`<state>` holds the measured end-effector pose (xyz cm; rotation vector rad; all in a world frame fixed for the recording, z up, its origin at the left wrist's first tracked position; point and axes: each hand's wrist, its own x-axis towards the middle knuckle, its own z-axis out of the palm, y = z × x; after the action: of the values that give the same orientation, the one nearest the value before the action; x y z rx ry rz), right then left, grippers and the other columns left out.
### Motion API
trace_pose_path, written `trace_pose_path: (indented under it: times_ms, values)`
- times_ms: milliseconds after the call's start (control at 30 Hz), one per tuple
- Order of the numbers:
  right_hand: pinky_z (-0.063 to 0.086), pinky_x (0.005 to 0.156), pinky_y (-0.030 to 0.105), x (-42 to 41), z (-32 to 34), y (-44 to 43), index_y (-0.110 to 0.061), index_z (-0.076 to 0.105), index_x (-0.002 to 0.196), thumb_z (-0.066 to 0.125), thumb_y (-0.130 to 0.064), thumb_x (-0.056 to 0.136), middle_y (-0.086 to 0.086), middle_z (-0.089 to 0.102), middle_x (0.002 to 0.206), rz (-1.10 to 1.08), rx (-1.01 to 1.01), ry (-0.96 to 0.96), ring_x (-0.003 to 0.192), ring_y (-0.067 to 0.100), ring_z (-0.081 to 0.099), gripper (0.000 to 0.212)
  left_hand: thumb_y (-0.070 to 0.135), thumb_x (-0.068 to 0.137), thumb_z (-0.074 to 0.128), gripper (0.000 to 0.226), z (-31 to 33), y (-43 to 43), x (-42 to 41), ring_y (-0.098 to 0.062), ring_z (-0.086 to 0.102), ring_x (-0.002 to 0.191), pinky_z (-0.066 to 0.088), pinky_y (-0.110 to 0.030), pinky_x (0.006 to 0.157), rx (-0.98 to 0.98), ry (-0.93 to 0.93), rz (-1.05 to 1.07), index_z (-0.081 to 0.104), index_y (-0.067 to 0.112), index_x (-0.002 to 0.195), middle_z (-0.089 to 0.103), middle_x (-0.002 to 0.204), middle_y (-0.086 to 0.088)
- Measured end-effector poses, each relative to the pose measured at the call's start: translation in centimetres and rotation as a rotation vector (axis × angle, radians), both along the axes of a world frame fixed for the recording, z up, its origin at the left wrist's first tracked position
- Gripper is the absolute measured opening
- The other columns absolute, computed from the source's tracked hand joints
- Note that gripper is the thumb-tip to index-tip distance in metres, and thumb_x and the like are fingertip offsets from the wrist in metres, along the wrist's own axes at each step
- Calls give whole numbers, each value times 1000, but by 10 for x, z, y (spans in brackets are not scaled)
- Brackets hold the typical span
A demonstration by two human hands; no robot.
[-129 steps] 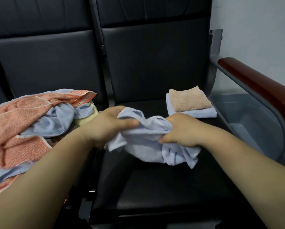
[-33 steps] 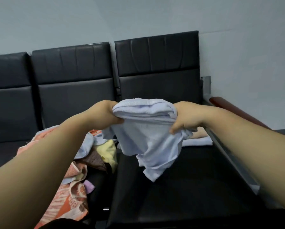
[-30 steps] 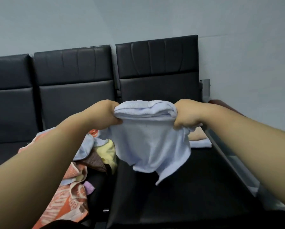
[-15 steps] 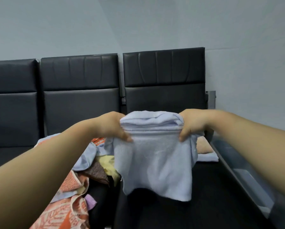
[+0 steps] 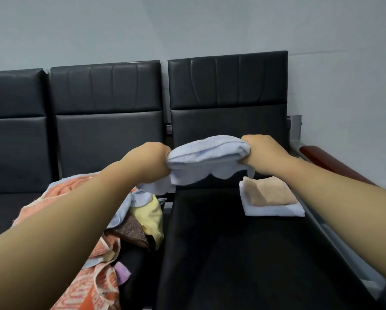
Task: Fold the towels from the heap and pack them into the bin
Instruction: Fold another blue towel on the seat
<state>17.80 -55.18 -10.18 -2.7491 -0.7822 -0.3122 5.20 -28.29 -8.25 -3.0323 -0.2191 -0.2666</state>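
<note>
I hold a light blue towel [image 5: 206, 158] in the air above the right seat, stretched between both hands. My left hand [image 5: 149, 163] grips its left end and my right hand [image 5: 258, 151] grips its right end. The cloth billows out almost flat, its lower edge lifted away from me. The heap of towels [image 5: 111, 222], orange patterned, blue, yellow, brown and purple, lies on the middle seat under my left arm. Two folded towels, a peach towel [image 5: 270, 193] on a pale blue towel [image 5: 274, 210], sit at the back right of the right seat. The bin is barely visible at the lower right edge.
Black padded seats [image 5: 232, 253] stand in a row against a grey wall. A metal frame and a red-brown armrest [image 5: 328, 162] border the right seat. The front part of the right seat's cushion is bare.
The towel hung down from my hands half a second ago; now its lower part has swung up and forward, spread nearly level. The view has tilted down, showing the folded pair.
</note>
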Motion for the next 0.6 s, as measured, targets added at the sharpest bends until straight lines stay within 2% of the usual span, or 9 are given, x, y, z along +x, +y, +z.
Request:
trace_pose_path:
  times_ms: [100, 200, 267, 333, 433, 500, 600]
  values:
    - [44, 58, 32, -29, -33, -15, -22, 59, 75, 76, -22, 79, -3, 65, 68, 119, -88, 199, 63, 12, 60, 17, 32, 74, 76, 18, -37, -8, -13, -17, 59, 57, 44, -25, 53, -86, 215, -47, 62, 20, 74, 63, 63, 4]
    - [50, 61, 32, -48, -84, -30, -21, 65, 82, 80, -20, 80, -2, 66, 58, 165, -118, 487, 46, 4, 58, 15, 28, 69, 82, 20, -89, -9, -21, -13, 60, 62, 45, -24, 56, -247, 391, -88, 66, 20, 79, 64, 68, 6]
    - [57, 65, 34, -56, -121, -38, -17, 69, 89, 81, -22, 80, 5, 73, 63, 148, -169, 677, 51, 11, 64, 16, 33, 64, 84, 27, -130, -6, -24, -12, 55, 62, 48, -27, 58, -404, 517, -81, 66, 19, 79, 63, 70, 5]
    - [56, 61, 33, -62, -149, -44, -7, 71, 90, 82, -23, 77, 14, 76, 71, 119, -153, 794, 56, 19, 66, 23, 42, 59, 81, 36, -163, -5, -28, -12, 55, 67, 53, -33, 67, -462, 587, -81, 66, 17, 80, 64, 73, 5]
    - [53, 62, 31, -68, -165, -46, -9, 70, 82, 81, -27, 74, 12, 77, 76, 124, -129, 820, 59, 17, 66, 22, 41, 70, 80, 37, -194, -3, -32, -11, 55, 70, 49, -30, 69, -471, 575, -84, 61, 14, 87, 61, 76, 6]
    - [49, 63, 29, -62, -167, -46, -13, 67, 84, 82, -36, 75, 4, 75, 78, 106, -123, 736, 65, 13, 62, 28, 49, 76, 83, 43, -202, -1, -29, -9, 57, 71, 48, -29, 68, -591, 509, -90, 62, 13, 91, 61, 76, 7]
    - [44, 63, 33, -54, -175, -41, -19, 54, 76, 76, -39, 76, 0, 58, 72, 104, -31, 664, 65, 13, 52, 29, 62, 81, 74, 54, -211, -1, -22, -10, 51, 70, 42, -31, 67, -677, 350, -98, 57, 11, 84, 55, 73, 6]
